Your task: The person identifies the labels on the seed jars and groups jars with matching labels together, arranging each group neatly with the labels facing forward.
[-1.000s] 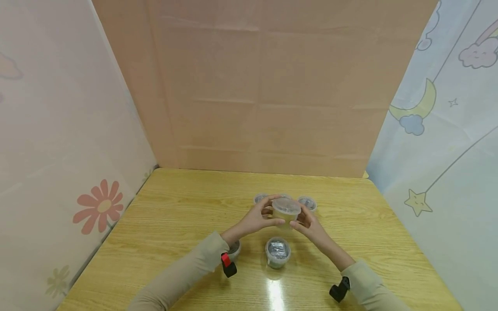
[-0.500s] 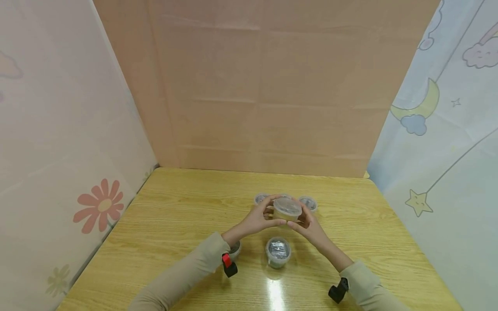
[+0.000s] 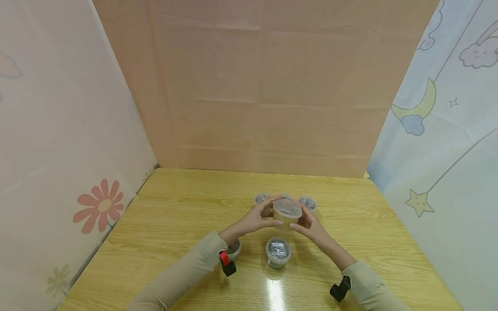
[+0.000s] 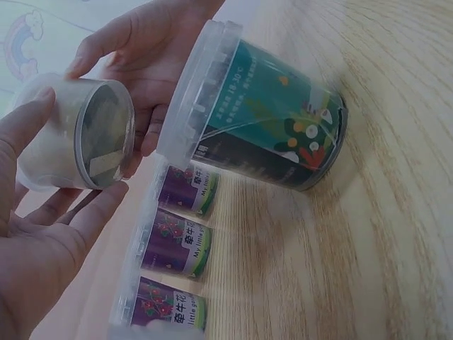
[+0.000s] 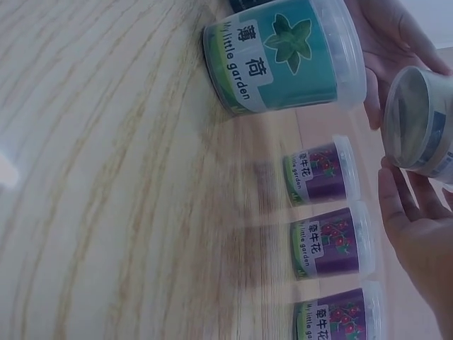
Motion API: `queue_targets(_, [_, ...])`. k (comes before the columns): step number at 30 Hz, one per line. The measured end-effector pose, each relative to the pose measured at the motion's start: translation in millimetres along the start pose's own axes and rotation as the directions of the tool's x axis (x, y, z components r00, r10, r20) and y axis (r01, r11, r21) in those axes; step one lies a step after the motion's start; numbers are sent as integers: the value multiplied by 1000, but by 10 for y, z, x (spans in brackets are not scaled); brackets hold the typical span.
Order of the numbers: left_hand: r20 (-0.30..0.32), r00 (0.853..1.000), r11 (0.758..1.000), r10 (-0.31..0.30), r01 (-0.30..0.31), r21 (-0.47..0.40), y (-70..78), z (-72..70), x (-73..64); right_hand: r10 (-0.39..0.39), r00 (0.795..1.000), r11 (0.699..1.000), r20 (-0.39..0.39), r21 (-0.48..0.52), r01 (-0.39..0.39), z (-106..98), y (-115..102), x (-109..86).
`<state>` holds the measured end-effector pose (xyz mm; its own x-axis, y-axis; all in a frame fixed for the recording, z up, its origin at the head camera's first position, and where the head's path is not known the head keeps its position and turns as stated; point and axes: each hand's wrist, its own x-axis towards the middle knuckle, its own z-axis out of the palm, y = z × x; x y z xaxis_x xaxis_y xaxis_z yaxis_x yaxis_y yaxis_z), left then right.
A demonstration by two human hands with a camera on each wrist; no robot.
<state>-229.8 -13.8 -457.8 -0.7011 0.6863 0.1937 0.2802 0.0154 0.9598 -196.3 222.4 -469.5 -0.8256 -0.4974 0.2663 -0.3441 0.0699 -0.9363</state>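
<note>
My left hand and right hand together hold a small round tub with a clear lid, raised above the table. Their fingers curve round its sides from left and right, thumbs on the near side. In the left wrist view the tub shows a translucent wall and its round end. Below and nearer the person stands a teal-labelled tub, whose label with a green leaf and "My little garden" shows in the right wrist view. Behind the hands, several purple-labelled tubs stand in a row.
Another lidded tub stands beneath the left forearm, partly hidden by it. The wooden table ends at a tan backdrop. Patterned sheets hang at both sides, one with a red flower.
Both hands stay round the raised tub at nearly the same spot. The thumbs came close together half a second ago and stand farther apart now. The tubs on the table have not moved.
</note>
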Motion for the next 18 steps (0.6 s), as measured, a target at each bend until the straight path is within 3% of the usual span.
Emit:
queue_targets(4, [4,1000,1000,-17,17,-2,35,-11,-7,-1,999,1000,35,15,0,-12,10,-4])
queue_targets(9, [-2,999,999,-32,32,-10,196,-2,-66,-8,999,999,48,42,6,0,8,-5])
queue_targets(14, [-71,997,1000,-17,18,13,261,23,-97,-4,1000,999,11,37,4,35,-22,5])
queue_targets(18, [-130,991,1000,-11,13,15,221,52,-84,23,998,1000,-57,3,-23,82,-41,15])
